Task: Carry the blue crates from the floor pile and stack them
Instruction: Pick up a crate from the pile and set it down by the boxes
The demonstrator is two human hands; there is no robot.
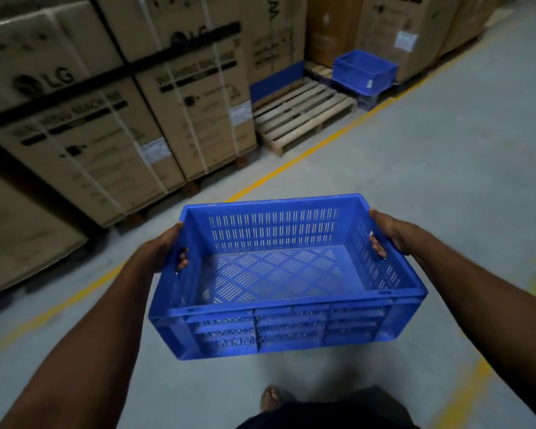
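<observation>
While carried level at waist height, blue crate: empty, slotted walls and base, held clear of the floor, a bare foot just below its near wall.

Left hand: closed round the crate's left end handle, fingers hooked through the slot and showing inside the wall.

Right hand: closed likewise round the right end handle, fingers curled in through the slot.

Step in hand, by judgement: transport toward the stack. Advised: keep both grips even so the rim stays level; hold the load close to the body; follow the open aisle.

Beyond the crate, left: yellow floor line running diagonally away; past it, strapped cardboard cartons marked as washing machines, to be kept clear of.

Farther beyond the crate: bare wooden pallet, against the cartons.

Farthest beyond the crate, right of the pallet: second blue crate, open side up, seemingly atop another blue item; probable stacking place. On arrival, advised: line up corners over its rim, lower squarely, free fingers only once seated.
</observation>
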